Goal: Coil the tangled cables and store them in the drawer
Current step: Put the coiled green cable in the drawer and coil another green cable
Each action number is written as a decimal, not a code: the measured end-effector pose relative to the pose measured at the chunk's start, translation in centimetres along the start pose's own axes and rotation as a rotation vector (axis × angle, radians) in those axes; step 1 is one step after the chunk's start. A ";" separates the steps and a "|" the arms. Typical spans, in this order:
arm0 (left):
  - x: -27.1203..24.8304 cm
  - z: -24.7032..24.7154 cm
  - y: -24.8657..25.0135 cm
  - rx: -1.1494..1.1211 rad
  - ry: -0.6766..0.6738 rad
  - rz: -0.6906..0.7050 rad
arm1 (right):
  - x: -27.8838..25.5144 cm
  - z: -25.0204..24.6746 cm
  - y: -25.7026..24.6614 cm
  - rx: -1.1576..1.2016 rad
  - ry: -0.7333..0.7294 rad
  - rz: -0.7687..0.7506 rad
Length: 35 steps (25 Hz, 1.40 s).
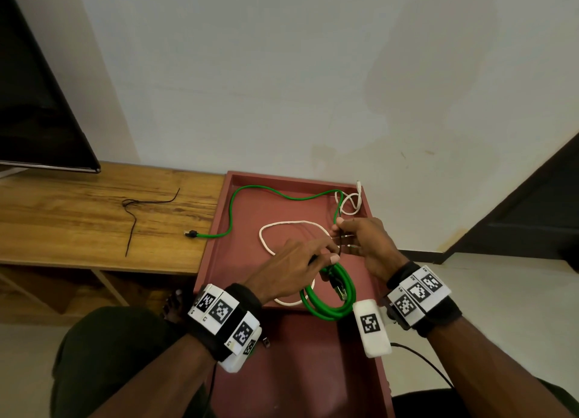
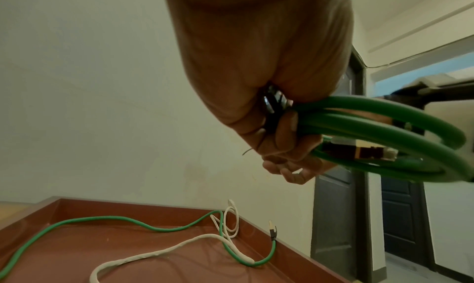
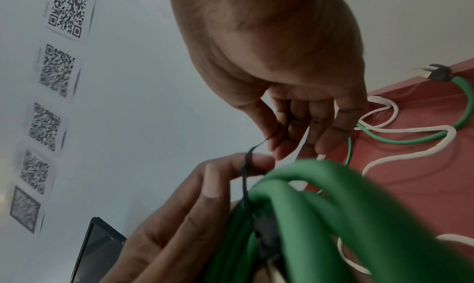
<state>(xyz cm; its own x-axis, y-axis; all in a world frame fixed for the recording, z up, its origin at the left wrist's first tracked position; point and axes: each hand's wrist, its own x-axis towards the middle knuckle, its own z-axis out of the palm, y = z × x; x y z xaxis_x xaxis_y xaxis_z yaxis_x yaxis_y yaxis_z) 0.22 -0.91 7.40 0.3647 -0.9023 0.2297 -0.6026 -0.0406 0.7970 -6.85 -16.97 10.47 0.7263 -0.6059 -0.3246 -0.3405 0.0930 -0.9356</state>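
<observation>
Fingers (image 2: 287, 145) of left hand (image 1: 291, 267) curled round bendy, springy green coil (image 1: 329, 295) above red tray (image 1: 282, 339), right hand (image 1: 366, 242) pinching thin black tie (image 3: 246, 173) beside it; best held at bunched loops.

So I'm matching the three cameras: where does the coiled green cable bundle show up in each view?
Head: coiled green cable at lower centre, under the left hand.
Left wrist: coil at right, gripped in the fingers.
Right wrist: blurred coil filling the lower right.
Shared landmark: the white cable lying on the red tray.
</observation>
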 end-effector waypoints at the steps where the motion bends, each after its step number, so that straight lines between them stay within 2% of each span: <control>1: 0.0 0.0 0.2 -0.025 -0.016 0.004 | 0.1 -0.2 -0.1 0.011 0.019 0.001; 4: 0.0 0.3 0.2 -0.029 -0.066 -0.040 | 0.4 -0.8 -0.1 0.095 0.014 0.002; 7: 0.3 0.6 -1.2 0.046 -0.095 -0.212 | 0.5 -0.9 -0.4 0.361 -0.041 0.043; 9: 0.3 0.5 -2.0 0.122 -0.116 -0.280 | 0.5 -0.6 -0.6 0.419 -0.059 0.076; 11: 0.1 0.6 -1.3 0.292 -0.195 -0.218 | 0.9 -0.3 -0.8 0.378 -0.044 0.098; 13: -0.2 1.1 0.1 0.438 -0.232 -0.045 | 1.7 0.0 -0.8 0.336 -0.022 0.151; 14: -0.4 1.4 0.6 0.442 -0.224 0.037 | 2.2 0.1 -0.7 0.327 -0.008 0.183; 16: -0.4 1.9 0.7 0.385 -0.185 0.108 | 3.0 0.3 -0.3 0.311 0.023 0.217; 19: -0.5 2.1 -0.1 0.190 -0.105 -0.039 | 3.7 0.3 0.1 0.278 0.045 0.208; 20: -0.6 2.1 -0.2 0.162 -0.084 -0.049 | 3.8 0.2 0.1 0.271 0.044 0.207; 26: -0.7 2.9 0.1 0.117 -0.105 0.000 | 3.4 -0.6 -0.1 0.240 -0.002 0.238; 30: -1.1 3.3 0.6 0.188 -0.146 -0.096 | 3.0 -0.6 -0.1 0.237 0.001 0.158; 33: -1.4 3.7 1.3 0.119 -0.067 -0.132 | 3.0 -0.4 -0.4 0.166 0.009 0.066; 35: -1.4 3.8 1.2 0.088 -0.039 -0.095 | 3.3 -0.6 -0.5 0.173 0.014 0.085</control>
<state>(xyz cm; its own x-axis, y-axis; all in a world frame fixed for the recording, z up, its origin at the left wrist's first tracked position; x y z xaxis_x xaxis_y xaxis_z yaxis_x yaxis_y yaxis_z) -3.72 -1.37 5.89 0.3964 -0.9085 0.1319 -0.6267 -0.1628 0.7621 -4.66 -19.46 9.98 0.6907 -0.6005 -0.4030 -0.2920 0.2782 -0.9151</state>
